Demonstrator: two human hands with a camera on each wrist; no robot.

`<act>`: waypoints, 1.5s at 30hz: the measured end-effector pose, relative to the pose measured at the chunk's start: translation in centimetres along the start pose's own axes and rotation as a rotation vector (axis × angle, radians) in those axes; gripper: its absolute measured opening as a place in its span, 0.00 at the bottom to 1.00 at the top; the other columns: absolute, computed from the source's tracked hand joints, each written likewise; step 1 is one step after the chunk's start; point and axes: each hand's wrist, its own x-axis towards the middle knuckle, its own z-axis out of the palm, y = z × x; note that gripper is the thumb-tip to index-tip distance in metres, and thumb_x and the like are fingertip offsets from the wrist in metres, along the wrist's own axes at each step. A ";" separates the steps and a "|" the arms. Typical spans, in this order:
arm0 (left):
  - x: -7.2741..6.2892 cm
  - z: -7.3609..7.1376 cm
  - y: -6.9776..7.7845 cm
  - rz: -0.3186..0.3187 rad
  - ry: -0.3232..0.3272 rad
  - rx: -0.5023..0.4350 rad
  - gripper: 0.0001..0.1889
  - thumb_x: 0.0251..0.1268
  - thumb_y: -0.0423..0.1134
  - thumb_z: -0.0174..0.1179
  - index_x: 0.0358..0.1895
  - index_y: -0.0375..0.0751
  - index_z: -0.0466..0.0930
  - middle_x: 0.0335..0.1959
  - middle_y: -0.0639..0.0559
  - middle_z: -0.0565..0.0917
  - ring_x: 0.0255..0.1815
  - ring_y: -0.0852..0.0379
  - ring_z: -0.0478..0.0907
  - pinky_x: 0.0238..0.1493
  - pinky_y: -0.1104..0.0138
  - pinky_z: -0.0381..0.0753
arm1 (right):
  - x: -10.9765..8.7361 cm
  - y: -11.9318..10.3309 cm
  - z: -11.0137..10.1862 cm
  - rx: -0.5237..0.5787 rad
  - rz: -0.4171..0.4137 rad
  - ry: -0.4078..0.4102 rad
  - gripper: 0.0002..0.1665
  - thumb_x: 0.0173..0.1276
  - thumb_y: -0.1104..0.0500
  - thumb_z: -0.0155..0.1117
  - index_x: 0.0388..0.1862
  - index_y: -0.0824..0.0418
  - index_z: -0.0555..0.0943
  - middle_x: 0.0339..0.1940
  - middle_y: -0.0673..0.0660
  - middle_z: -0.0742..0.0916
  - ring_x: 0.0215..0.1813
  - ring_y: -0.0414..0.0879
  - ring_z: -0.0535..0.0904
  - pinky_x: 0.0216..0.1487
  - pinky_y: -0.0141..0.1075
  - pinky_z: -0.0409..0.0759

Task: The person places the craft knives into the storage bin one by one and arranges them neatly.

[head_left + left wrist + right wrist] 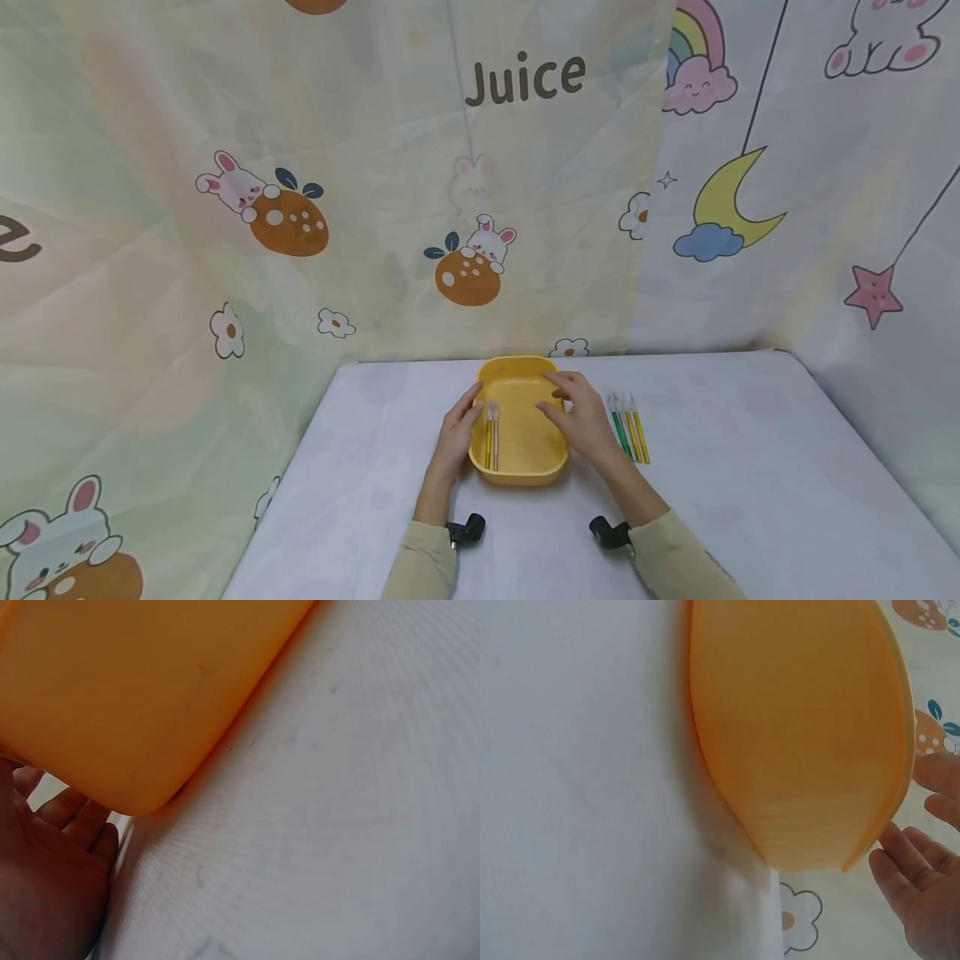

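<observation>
A yellow rectangular tray point(528, 433) with rounded corners lies on the table. Inside, along its left wall, are two slim pencil-like sticks point(491, 437) with pale pointed tips. My left hand point(453, 429) rests against the tray's left side, thumb near the rim; in the left wrist view its fingers pass partly behind the tray's corner. At the right side is my right hand point(585, 421), thumb and fingers spread around the rim, holding nothing. The right wrist view shows its fingers point(896, 877) close by the rim; contact is hard to tell.
Several similar sticks point(628, 429), green, pale and yellow, lie side by side on the white-covered table point(750, 483), right of the tray and close to my right forearm. A printed cloth point(375, 275) hangs behind the table's far edge.
</observation>
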 end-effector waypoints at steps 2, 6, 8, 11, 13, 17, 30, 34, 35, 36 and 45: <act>0.0 0.0 0.1 -0.005 0.006 0.001 0.23 0.83 0.44 0.52 0.77 0.59 0.71 0.81 0.58 0.66 0.86 0.53 0.54 0.86 0.51 0.50 | 0.0 0.2 -0.2 0.005 -0.003 0.011 0.33 0.65 0.59 0.78 0.70 0.58 0.80 0.61 0.61 0.82 0.56 0.56 0.85 0.58 0.55 0.86; -0.1 0.1 0.2 -0.012 0.021 0.008 0.23 0.83 0.45 0.52 0.75 0.62 0.72 0.80 0.60 0.67 0.85 0.55 0.55 0.86 0.52 0.50 | 0.1 0.4 -0.5 0.006 -0.005 0.036 0.34 0.65 0.61 0.78 0.70 0.60 0.80 0.61 0.62 0.81 0.55 0.57 0.86 0.61 0.54 0.86; 0.0 0.1 0.2 -0.013 0.024 0.013 0.22 0.83 0.46 0.52 0.75 0.63 0.72 0.80 0.61 0.68 0.85 0.55 0.55 0.86 0.52 0.51 | 0.1 0.5 -0.6 0.005 0.008 0.043 0.35 0.65 0.61 0.78 0.70 0.60 0.79 0.62 0.61 0.81 0.55 0.57 0.86 0.63 0.53 0.85; 0.0 0.1 0.1 -0.013 0.024 0.014 0.22 0.83 0.46 0.52 0.75 0.63 0.72 0.80 0.60 0.67 0.85 0.55 0.55 0.86 0.52 0.51 | 0.1 0.7 -0.8 -0.003 0.047 0.050 0.35 0.66 0.59 0.77 0.72 0.57 0.78 0.62 0.60 0.81 0.56 0.56 0.86 0.64 0.52 0.85; 0.0 0.1 0.0 -0.013 0.022 0.010 0.22 0.83 0.45 0.52 0.75 0.63 0.72 0.80 0.60 0.67 0.85 0.54 0.55 0.86 0.52 0.51 | 0.0 0.8 -1.0 -0.007 0.067 0.055 0.36 0.66 0.59 0.77 0.72 0.56 0.78 0.63 0.60 0.80 0.56 0.56 0.85 0.64 0.52 0.85; -0.1 0.2 -0.1 -0.018 0.022 0.008 0.22 0.82 0.46 0.53 0.75 0.64 0.72 0.80 0.61 0.68 0.85 0.55 0.55 0.86 0.52 0.51 | -0.2 1.0 -1.3 -0.016 0.081 0.062 0.36 0.67 0.58 0.77 0.73 0.56 0.78 0.63 0.61 0.81 0.57 0.56 0.85 0.64 0.52 0.85; -0.3 0.2 0.0 -0.012 0.023 0.022 0.22 0.82 0.46 0.52 0.75 0.65 0.72 0.80 0.61 0.68 0.85 0.54 0.56 0.86 0.52 0.51 | -0.2 2.4 -2.0 -0.013 0.070 0.079 0.35 0.68 0.58 0.76 0.73 0.57 0.77 0.65 0.64 0.80 0.56 0.58 0.85 0.62 0.52 0.86; -0.3 0.1 0.1 -0.010 0.022 0.029 0.22 0.83 0.46 0.52 0.75 0.64 0.72 0.80 0.60 0.68 0.85 0.54 0.56 0.86 0.51 0.52 | -0.1 2.9 -2.4 -0.005 0.080 0.092 0.34 0.68 0.59 0.75 0.72 0.58 0.77 0.65 0.65 0.80 0.55 0.59 0.85 0.58 0.53 0.87; -0.3 0.2 0.1 -0.013 0.023 0.028 0.22 0.83 0.46 0.52 0.75 0.64 0.72 0.80 0.60 0.68 0.85 0.54 0.56 0.86 0.51 0.52 | -0.1 3.0 -2.5 -0.004 0.082 0.094 0.34 0.68 0.59 0.75 0.72 0.59 0.77 0.65 0.65 0.80 0.55 0.60 0.85 0.57 0.53 0.88; -0.3 0.2 0.1 -0.014 0.023 0.026 0.22 0.82 0.46 0.52 0.75 0.64 0.72 0.80 0.60 0.68 0.85 0.54 0.56 0.86 0.51 0.52 | -0.1 3.1 -2.6 -0.012 0.093 0.095 0.34 0.68 0.58 0.75 0.72 0.59 0.77 0.65 0.65 0.80 0.55 0.59 0.85 0.57 0.53 0.88; -0.2 0.1 0.2 -0.024 0.021 0.023 0.23 0.83 0.47 0.52 0.76 0.64 0.71 0.80 0.61 0.67 0.85 0.55 0.55 0.86 0.51 0.51 | 0.1 3.4 -3.3 -0.074 0.136 0.077 0.35 0.69 0.56 0.75 0.74 0.58 0.76 0.65 0.64 0.80 0.55 0.58 0.85 0.56 0.50 0.89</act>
